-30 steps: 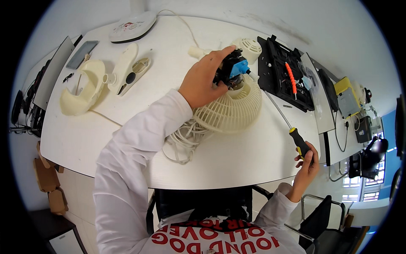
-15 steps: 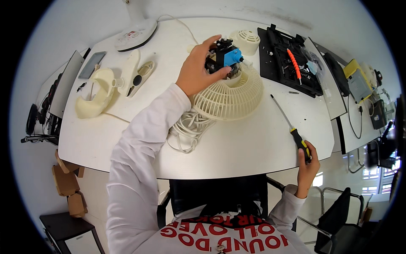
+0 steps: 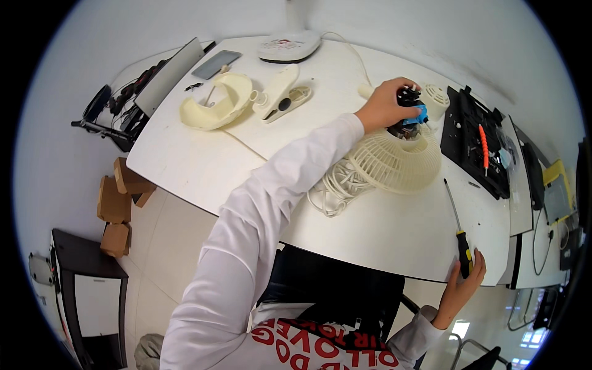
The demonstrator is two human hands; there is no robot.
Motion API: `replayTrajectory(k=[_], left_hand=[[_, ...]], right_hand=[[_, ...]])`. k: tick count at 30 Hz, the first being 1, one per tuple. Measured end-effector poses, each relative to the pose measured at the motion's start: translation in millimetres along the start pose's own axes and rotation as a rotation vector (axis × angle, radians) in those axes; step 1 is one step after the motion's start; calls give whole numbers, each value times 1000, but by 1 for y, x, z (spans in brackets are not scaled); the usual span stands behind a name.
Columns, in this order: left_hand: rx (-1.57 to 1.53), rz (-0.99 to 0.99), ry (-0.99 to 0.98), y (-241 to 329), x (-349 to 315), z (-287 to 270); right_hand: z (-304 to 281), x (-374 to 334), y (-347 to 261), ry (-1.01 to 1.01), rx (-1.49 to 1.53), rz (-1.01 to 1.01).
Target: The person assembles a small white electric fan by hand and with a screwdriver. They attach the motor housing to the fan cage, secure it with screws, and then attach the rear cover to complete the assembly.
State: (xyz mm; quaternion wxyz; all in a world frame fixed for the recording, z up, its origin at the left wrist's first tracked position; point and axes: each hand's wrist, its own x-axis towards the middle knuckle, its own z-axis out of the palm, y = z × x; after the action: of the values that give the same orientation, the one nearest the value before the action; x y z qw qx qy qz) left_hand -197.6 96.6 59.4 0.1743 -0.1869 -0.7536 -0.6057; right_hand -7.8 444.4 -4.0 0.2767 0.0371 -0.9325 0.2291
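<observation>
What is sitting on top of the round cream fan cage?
A black and blue motor part sits on the fan cage. The left hand grips it and covers its near side. A coiled white cord lies beside the cage.

fan grille [image 3: 394,161] on table [image 3: 203,154], cord coil [image 3: 336,188] left, screwdriver [image 3: 459,231] right.

Right hand [image 3: 464,280]: now lower at the desk [image 3: 382,240] edge, laying the screwdriver [image 3: 459,231] flat on the top.
Screwdriver: no longer raised; its tip points toward the fan grille [image 3: 394,161].
</observation>
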Motion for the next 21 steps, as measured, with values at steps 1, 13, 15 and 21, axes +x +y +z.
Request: replayTrajectory(k=[1, 13, 15, 21], left_hand=[[-4, -5, 12, 6, 0, 1], [317, -29, -43, 22, 9, -16], [348, -101, -72, 22, 8, -16], [468, -59, -33, 2, -7, -16]], right_hand=[[-1, 0, -2, 3, 9, -8], [-9, 22, -61, -196, 242, -213], [-7, 25, -65, -277, 362, -187], [29, 51, -79, -652, 999, 140]])
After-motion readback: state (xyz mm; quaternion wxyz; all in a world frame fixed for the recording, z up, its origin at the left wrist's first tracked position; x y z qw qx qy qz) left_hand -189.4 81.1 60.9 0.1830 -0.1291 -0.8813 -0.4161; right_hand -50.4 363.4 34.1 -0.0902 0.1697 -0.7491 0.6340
